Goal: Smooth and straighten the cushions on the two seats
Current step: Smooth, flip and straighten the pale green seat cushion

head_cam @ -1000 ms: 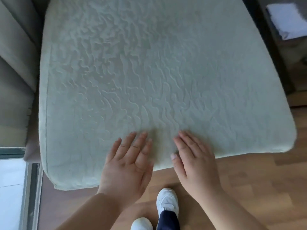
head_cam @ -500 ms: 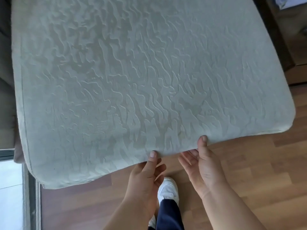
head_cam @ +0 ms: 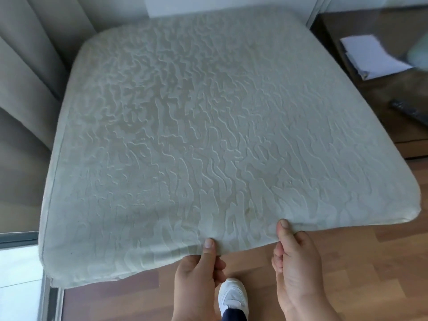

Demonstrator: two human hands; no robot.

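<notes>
A large pale green seat cushion (head_cam: 208, 135) with a raised wavy pattern fills most of the view. Its near edge juts out over the wooden floor. My left hand (head_cam: 199, 274) pinches that near edge, thumb on top and fingers curled underneath. A short way to the right, my right hand (head_cam: 296, 265) grips the same edge in the same manner. The fabric puckers slightly between the two thumbs. The seat under the cushion is hidden.
Grey curtains (head_cam: 25, 93) hang along the left. A dark wooden side table (head_cam: 398, 117) at the right carries white papers (head_cam: 370, 55) and a black remote (head_cam: 410, 112). Wooden floor (head_cam: 359, 262) lies below, with my white shoe (head_cam: 232, 295) between the hands. A window frame (head_cam: 20, 237) sits lower left.
Both hands went from lying flat on the cushion's top to gripping its near edge. The view has lifted and now shows the cushion's far edge and the side table.
</notes>
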